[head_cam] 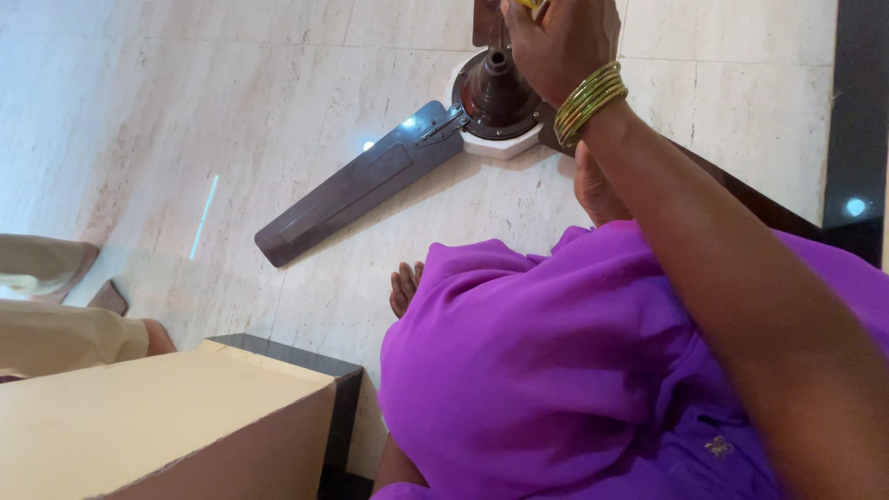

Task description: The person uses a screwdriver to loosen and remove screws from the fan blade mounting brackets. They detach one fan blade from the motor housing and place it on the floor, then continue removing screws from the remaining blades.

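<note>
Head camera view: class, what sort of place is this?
Probably an indoor room, perhaps in a home: a polished marble floor, a dismantled brown ceiling fan lying on it, and a cardboard box nearby.

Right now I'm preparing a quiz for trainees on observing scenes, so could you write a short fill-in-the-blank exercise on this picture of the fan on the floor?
1. The brown ceiling fan lies on a pale ____ floor.
2. The right hand, raised over the fan's hub, wears green and gold ____ at the wrist.
3. The person's garment is ____ in colour.
4. A tan ____ box sits at the lower left.

Missing words: marble; bangles; purple; cardboard
</note>
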